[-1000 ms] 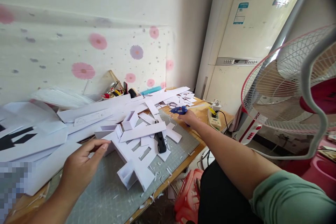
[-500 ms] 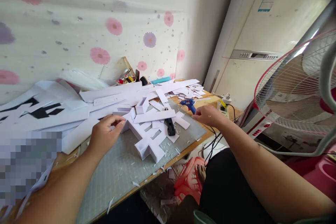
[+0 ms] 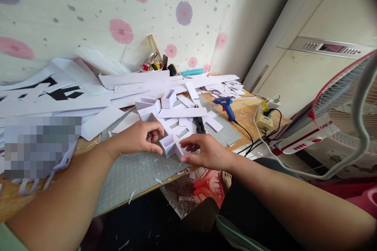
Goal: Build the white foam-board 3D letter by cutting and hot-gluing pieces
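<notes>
White foam-board pieces joined into a model (image 3: 168,144) with box-like walls and cut-out openings lie on the grey cutting mat (image 3: 129,180). My left hand (image 3: 147,138) is at the model's left side, thumb and fingers apart in a curve, with nothing visible between them. On the right side, my right hand (image 3: 203,150) is beside the model's near corner, its thumb and fingers also apart. Whether either hand touches the board cannot be made out. A black cutter (image 3: 200,124) lies partly under a white strip (image 3: 184,112), just beyond my right hand.
A blue glue gun (image 3: 226,106) stands on the wooden table right of the mat, its cord running to a power strip (image 3: 264,119). White sheets (image 3: 59,106) pile up at the left. A tool container (image 3: 153,66) sits behind. A fan (image 3: 347,98) stands at right.
My right hand has moved left from beside the glue gun to the model. My left hand has shifted right and nearer, its fingers wider apart. The view has tilted downward.
</notes>
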Demonstrator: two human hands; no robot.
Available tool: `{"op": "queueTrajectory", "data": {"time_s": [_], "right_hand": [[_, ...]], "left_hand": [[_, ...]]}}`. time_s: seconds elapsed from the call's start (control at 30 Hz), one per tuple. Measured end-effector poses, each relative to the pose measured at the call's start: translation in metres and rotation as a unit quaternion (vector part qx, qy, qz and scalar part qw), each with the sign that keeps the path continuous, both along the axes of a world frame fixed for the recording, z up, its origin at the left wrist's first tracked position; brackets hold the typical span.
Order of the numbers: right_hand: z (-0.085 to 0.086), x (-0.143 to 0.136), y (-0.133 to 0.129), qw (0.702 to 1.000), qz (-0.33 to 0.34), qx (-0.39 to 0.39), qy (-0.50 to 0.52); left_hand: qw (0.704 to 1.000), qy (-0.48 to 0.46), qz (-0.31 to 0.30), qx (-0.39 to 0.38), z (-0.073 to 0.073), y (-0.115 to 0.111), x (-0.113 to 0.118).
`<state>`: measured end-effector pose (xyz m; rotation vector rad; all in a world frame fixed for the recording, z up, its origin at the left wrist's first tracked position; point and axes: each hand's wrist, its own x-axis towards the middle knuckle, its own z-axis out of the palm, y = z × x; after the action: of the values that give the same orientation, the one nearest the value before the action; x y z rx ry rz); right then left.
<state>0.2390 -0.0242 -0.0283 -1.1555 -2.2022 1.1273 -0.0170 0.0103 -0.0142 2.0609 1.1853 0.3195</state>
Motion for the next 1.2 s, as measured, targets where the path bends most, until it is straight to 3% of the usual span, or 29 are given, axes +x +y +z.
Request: {"op": "queueTrajectory", "data": {"time_s": [0.13, 0.53, 1.2], "right_hand": [[-0.001, -0.004, -0.004, 1.000, 0.002, 0.007, -0.014], [-0.004, -0.009, -0.005, 1.000, 0.022, 0.014, 0.009], [-0.003, -0.011, -0.006, 1.000, 0.012, 0.001, 0.002]], "left_hand": [[0.999, 0.029, -0.019, -0.017, -0.003, 0.000, 0.005], [0.995, 0.041, -0.070, 0.057, -0.010, 0.003, 0.009], [0.995, 0.030, -0.078, 0.062, -0.012, 0.003, 0.009]]}}
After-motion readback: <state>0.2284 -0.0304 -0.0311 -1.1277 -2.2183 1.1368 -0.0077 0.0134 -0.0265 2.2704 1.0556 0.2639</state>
